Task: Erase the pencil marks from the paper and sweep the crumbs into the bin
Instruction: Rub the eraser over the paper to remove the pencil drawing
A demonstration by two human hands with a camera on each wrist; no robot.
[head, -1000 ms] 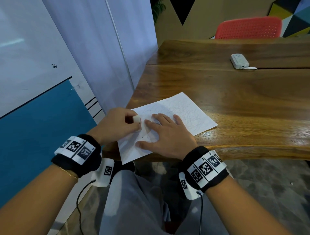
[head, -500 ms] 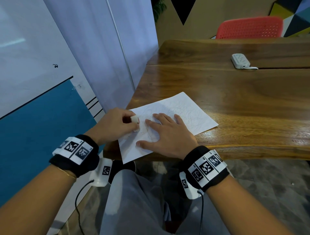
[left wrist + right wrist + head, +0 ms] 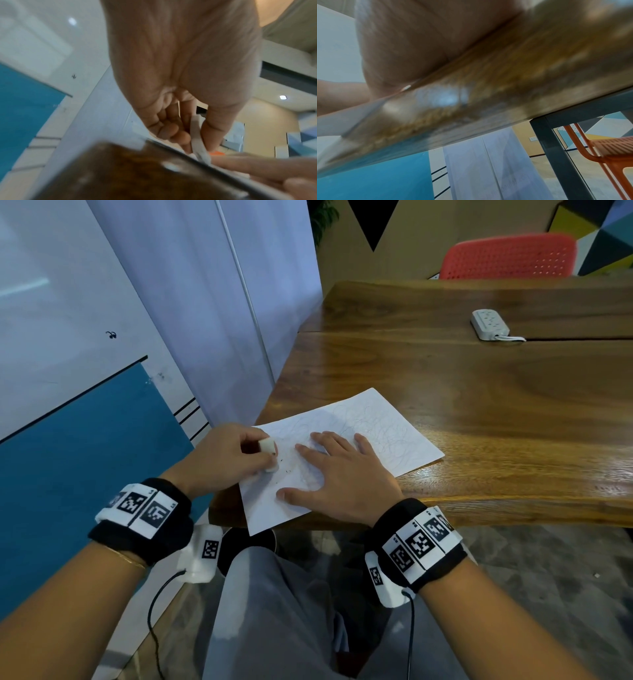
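The left hand (image 3: 222, 457) is curled around a small white eraser (image 3: 268, 447), pinching it between the thumb and fingers, with the eraser's lower end pressed against the left part of a white sheet of paper (image 3: 387, 433). The left wrist view, which is blurred, shows the same pinch from below: the eraser (image 3: 197, 136) is a pale strip squeezed between the thumb and the curled fingers (image 3: 171, 129). The right hand (image 3: 346, 477) lies flat on the paper just beside the eraser, fingers straight and spread, thumb out toward the near edge, holding the sheet down. The paper sits at the near left corner of a glossy brown wooden table (image 3: 496, 405), turned at an angle, with its near corner hanging over the table edge. Faint grey pencil scribbles (image 3: 383, 426) cover its far half, and a few dark eraser crumbs (image 3: 284, 467) lie between the two hands. Both wrists wear black bands with square black-and-white marker tags. A white power strip (image 3: 489, 324) rests far back on the table, well apart from the paper, and a red perforated chair (image 3: 507, 256) stands behind the table. The right wrist view is mostly blur, showing the table edge (image 3: 471, 101) and palm (image 3: 419, 47) from beneath.
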